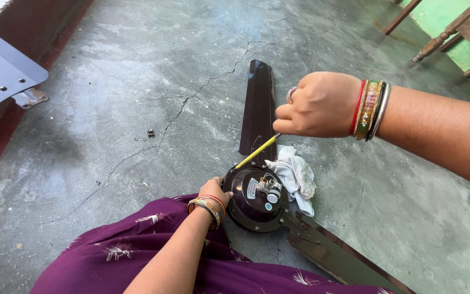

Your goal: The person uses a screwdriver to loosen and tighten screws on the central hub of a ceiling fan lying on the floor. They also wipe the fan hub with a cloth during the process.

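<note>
The fingers of the right hand (317, 104) are curled into a closed fist around the handle of a yellow-shafted screwdriver (257, 152), whose handle is hidden inside the grip; a ring is worn on one finger and a stack of red, green and silver bangles on the wrist. The shaft is slanted down and to the left, its tip meeting the upper left edge of the dark brown fan motor housing (254, 198), which lies on the grey floor (110, 109). The fingers of the left hand (214, 189) are pressed against the left rim of that housing, mostly hidden behind the hand, so it cannot be told whether they are spread or together. A small pale rectangular label is seen on top of the housing, with a round blue sticker just below it, beside a short metal shaft and wires. A crumpled white cloth (296, 175) is lying against the housing's right side. One dark blade (259, 106) is stretched away upward, another (335, 253) toward the lower right. Small screws (149, 133) are scattered on the cracked floor, well apart to the left. A grey metal blade (1, 71) is seen at the upper left edge.
</note>
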